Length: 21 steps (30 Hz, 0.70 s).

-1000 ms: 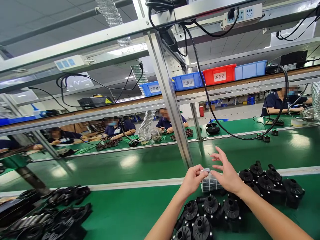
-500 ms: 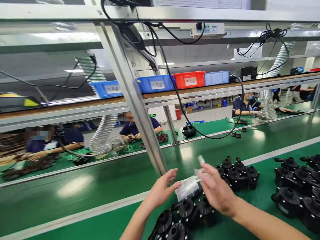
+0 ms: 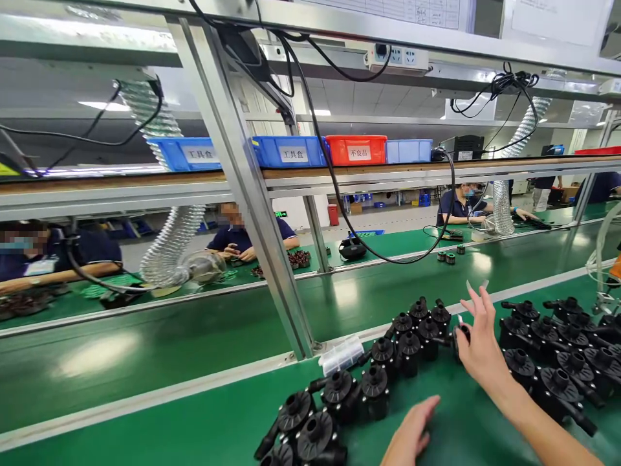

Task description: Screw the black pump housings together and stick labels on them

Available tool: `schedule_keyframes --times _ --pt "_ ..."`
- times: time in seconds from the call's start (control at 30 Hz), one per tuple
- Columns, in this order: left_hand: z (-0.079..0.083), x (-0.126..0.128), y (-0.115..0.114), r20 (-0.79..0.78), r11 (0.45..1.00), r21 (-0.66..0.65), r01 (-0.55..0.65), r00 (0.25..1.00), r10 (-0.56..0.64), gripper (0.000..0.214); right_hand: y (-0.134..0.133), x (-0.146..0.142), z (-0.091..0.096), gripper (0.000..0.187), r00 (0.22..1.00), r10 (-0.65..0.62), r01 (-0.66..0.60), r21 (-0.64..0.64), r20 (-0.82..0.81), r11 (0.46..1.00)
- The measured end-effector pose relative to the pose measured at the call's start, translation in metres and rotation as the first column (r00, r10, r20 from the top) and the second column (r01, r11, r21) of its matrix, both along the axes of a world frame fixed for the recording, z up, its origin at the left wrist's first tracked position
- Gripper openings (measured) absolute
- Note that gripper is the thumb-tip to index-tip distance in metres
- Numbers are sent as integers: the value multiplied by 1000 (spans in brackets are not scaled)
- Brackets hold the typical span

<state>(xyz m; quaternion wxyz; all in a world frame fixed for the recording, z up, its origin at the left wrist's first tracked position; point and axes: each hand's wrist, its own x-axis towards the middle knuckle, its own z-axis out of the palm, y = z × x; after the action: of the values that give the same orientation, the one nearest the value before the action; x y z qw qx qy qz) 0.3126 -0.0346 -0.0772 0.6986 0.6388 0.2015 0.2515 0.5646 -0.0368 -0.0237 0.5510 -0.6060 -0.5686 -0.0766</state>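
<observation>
My right hand is raised at the right, its fingers spread. Small whitish translucent pieces show at its fingertips; I cannot make out what they are. Beside the thumb is a dark round pump part, partly covered by the hand. My left hand is low near the front edge of the view, fingers stretched out, with nothing seen in it. Black plastic pumps with round ribbed tops and side spouts stand in a group left of my hands. Behind them lies a clear plastic packet or box.
More black pumps crowd the green bench at the right. A slanted metal post rises behind the packet. Blue bins and a red bin line the shelf above. A black cable hangs down. Co-workers sit across the bench.
My hands have parted from around the clear packet and moved right, the left one also lower toward me. The packet now lies behind the pumps. The view has shifted right.
</observation>
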Motion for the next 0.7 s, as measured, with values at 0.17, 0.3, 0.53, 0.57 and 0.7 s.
schedule_keyframes --times 0.17,0.3,0.53,0.57,0.7 --pt "-19 13 0 159 999 -25 26 987 -21 119 -55 -42 12 79 910 271 -298 -39 -314 954" --pt "-25 20 -9 266 969 -158 188 953 -141 116 -64 -58 8 87 705 380 -533 -94 -598 841" --pt "-22 9 -8 249 893 -429 136 968 -28 128 -74 -59 -2 79 585 386 -464 97 -713 881" --pt "-21 9 -8 252 891 -434 132 968 -21 126 -78 -62 -3 82 523 403 -500 113 -751 859" --pt "-17 13 -10 276 885 -441 147 961 -22 119 -86 -77 -10 92 375 375 -542 128 -848 830"
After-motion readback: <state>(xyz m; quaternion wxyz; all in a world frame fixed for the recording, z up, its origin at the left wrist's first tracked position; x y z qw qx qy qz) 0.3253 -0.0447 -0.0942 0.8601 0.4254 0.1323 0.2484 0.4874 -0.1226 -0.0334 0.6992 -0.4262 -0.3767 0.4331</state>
